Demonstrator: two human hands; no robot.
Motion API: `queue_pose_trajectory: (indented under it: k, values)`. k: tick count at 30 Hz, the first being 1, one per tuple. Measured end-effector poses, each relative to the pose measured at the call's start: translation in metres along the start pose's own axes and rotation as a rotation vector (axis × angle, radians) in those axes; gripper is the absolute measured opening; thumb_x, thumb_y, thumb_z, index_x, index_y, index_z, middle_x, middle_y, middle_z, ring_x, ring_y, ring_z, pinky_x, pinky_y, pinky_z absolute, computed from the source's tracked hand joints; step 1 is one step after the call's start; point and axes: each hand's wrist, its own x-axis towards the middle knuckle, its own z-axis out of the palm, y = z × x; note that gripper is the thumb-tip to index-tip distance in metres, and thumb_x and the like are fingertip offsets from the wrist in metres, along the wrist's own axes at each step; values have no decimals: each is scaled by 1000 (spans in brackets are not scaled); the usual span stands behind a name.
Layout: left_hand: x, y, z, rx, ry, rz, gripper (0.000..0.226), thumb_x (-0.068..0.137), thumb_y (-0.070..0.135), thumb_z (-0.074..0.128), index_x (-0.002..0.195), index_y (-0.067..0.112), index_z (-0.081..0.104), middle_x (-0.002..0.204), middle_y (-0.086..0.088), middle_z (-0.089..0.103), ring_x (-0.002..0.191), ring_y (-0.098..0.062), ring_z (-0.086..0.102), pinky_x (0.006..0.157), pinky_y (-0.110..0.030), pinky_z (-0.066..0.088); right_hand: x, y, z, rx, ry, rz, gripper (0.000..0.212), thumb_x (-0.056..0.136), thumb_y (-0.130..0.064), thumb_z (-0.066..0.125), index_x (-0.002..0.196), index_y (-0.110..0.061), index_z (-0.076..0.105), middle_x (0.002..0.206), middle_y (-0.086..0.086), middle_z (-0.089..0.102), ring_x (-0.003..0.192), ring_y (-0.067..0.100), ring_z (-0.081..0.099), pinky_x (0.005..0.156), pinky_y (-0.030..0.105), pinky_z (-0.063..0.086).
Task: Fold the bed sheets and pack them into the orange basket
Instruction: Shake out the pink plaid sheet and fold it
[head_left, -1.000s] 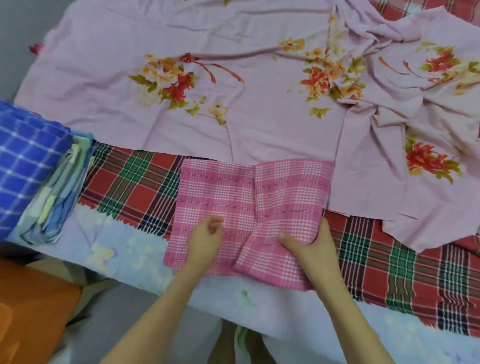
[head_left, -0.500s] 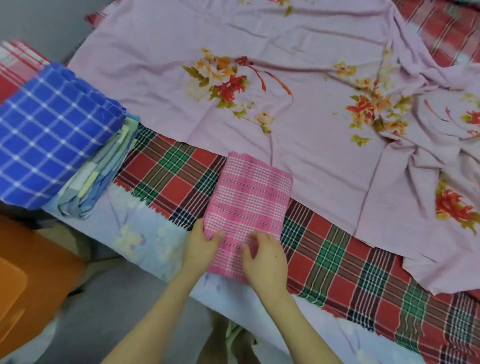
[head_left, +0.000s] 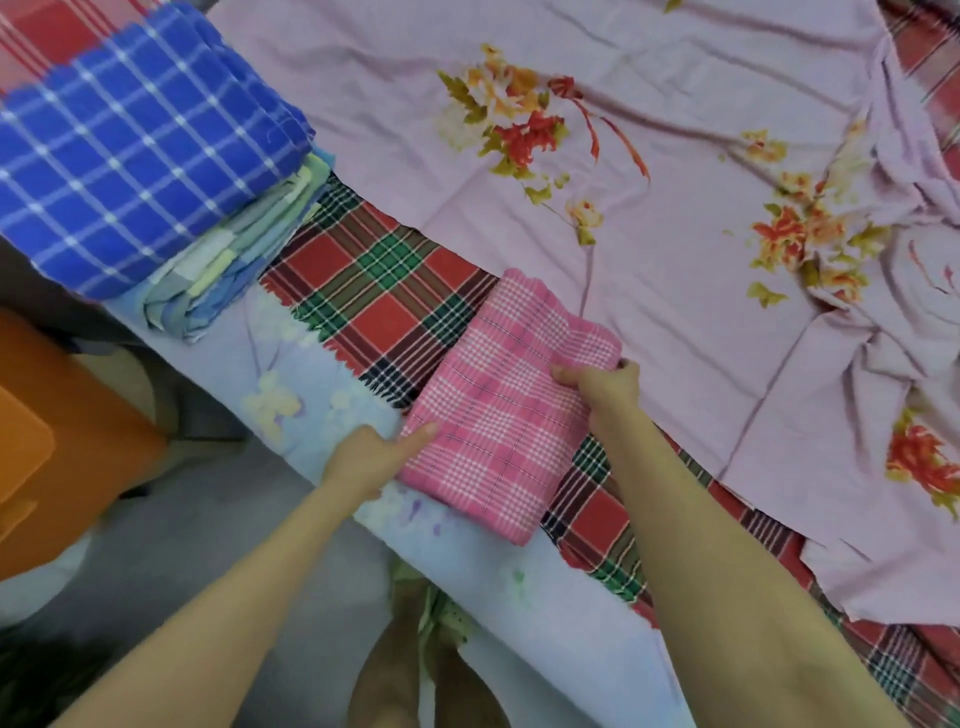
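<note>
A folded pink checked sheet (head_left: 501, 410) lies at the bed's near edge, partly on a red and green tartan sheet (head_left: 379, 291). My left hand (head_left: 371, 457) pinches its near left corner, thumb on top. My right hand (head_left: 602, 389) grips its far right edge, fingers curled round the fold. The orange basket (head_left: 57, 457) stands on the floor at the left. A large lilac flowered sheet (head_left: 675, 208) lies spread and crumpled over the bed.
A folded blue checked sheet (head_left: 130, 150) sits on a folded pale blue and green sheet (head_left: 234, 270) at the bed's left end. A light blue flowered bedcover (head_left: 311, 405) hangs over the near edge. Grey floor lies between bed and basket.
The pink sheet was folded in half to a narrow stack. My left hand has shifted to its left corner and my right hand to its far right edge. The view swung left.
</note>
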Motion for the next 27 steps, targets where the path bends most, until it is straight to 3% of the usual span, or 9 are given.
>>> queue_pose_trajectory:
  k: [3, 5, 9, 10, 13, 15, 20, 22, 27]
  values:
    - [-22, -13, 5, -399, -231, -317, 94, 66, 69, 65, 123, -3, 46, 109, -21, 59, 95, -34, 61, 76, -40, 54, -10, 25, -12, 129, 71, 125, 79, 65, 4, 80, 131, 0, 36, 116, 8, 52, 97, 28, 57, 81, 42, 51]
    - [-38, -21, 11, -550, -379, -419, 98, 64, 68, 68, 128, 0, 42, 122, -25, 56, 107, -39, 59, 87, -49, 51, -28, 53, -21, 211, 79, 305, 80, 63, 3, 79, 133, 0, 40, 120, 10, 57, 99, 31, 61, 78, 45, 55]
    - [-59, -41, 29, -913, -349, -359, 55, 74, 40, 74, 117, 9, 60, 102, -12, 71, 91, -29, 69, 81, -46, 54, -81, 102, -39, 373, -47, 593, 19, 81, 7, 60, 95, -3, 54, 89, 12, 61, 75, 28, 59, 48, 40, 56]
    - [-62, -43, 31, -956, -283, -312, 48, 75, 31, 74, 116, 9, 62, 101, -13, 72, 86, -26, 70, 75, -42, 55, -87, 109, -41, 394, -75, 589, 18, 81, 10, 58, 94, -3, 54, 90, 13, 60, 77, 29, 59, 45, 42, 55]
    - [-70, -37, 30, -901, -81, -180, 45, 77, 13, 74, 118, 2, 59, 114, -16, 66, 88, -25, 66, 68, -35, 54, -81, 116, -51, 433, -37, 441, 48, 73, 9, 67, 118, -1, 54, 109, 16, 63, 98, 35, 61, 76, 54, 55]
    - [-77, -23, 24, -810, -11, -105, 40, 79, 9, 73, 115, 3, 58, 111, -13, 66, 86, -23, 65, 66, -33, 53, -76, 106, -58, 451, -25, 421, 54, 71, 2, 74, 121, -4, 53, 112, 15, 64, 99, 35, 63, 83, 54, 53]
    - [-109, 26, -13, -646, 84, 113, 35, 78, 10, 74, 109, 8, 59, 104, -8, 66, 83, -19, 64, 65, -28, 52, -101, 52, -74, 388, 15, 317, 52, 76, 2, 71, 123, 0, 50, 98, 12, 62, 72, 25, 61, 40, 30, 53]
    - [-127, 44, -45, -632, 129, 200, 29, 79, 11, 73, 104, 12, 58, 92, -1, 65, 76, -12, 61, 58, -23, 47, -113, 25, -70, 390, -68, 249, 47, 75, 1, 71, 119, 0, 53, 96, 14, 63, 70, 24, 61, 38, 28, 52]
    - [-159, 62, -151, -622, 250, 367, 32, 79, 12, 74, 106, 15, 58, 96, 1, 66, 84, -14, 65, 69, -25, 51, -156, -56, -18, 378, -322, 79, 25, 76, 6, 65, 101, 0, 62, 79, 11, 71, 64, 23, 67, 44, 29, 54]
